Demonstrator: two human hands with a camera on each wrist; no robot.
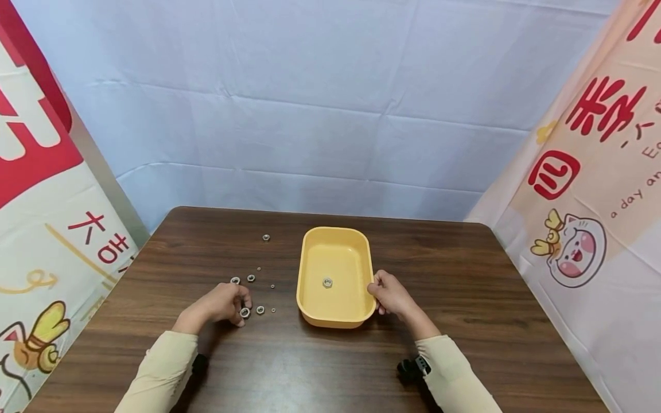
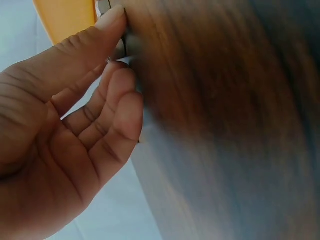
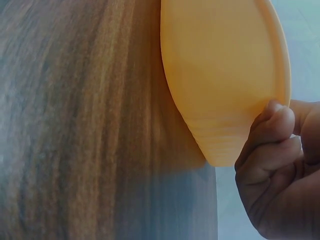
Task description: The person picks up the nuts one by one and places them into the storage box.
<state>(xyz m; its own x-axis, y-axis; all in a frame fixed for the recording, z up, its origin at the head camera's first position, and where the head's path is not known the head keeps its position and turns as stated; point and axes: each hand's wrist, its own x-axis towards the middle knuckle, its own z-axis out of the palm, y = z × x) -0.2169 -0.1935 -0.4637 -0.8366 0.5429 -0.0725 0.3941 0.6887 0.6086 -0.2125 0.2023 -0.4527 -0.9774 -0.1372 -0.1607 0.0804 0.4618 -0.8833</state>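
My left hand [image 1: 223, 305] is low over the table's left side, with thumb and fingers curled round a large metal hex nut [image 1: 245, 313]. In the left wrist view the thumb partly covers that nut [image 2: 120, 48]. Another large nut [image 1: 235, 280] lies just beyond the knuckles, and a medium nut [image 1: 260, 310] is to the right of the fingertips. My right hand [image 1: 391, 293] grips the right rim of a yellow plastic tray [image 1: 335, 316]; its curled fingers [image 3: 272, 125] pinch the wall in the right wrist view. One nut [image 1: 327, 282] lies inside the tray.
More nuts lie between the left hand and the tray: a medium one [image 1: 251, 278] and tiny ones [image 1: 272, 286]. Farther back is a single nut [image 1: 266, 237]. The dark wooden table [image 1: 439, 258] ends at a pale cloth backdrop [image 1: 310, 115], with printed banners at both sides.
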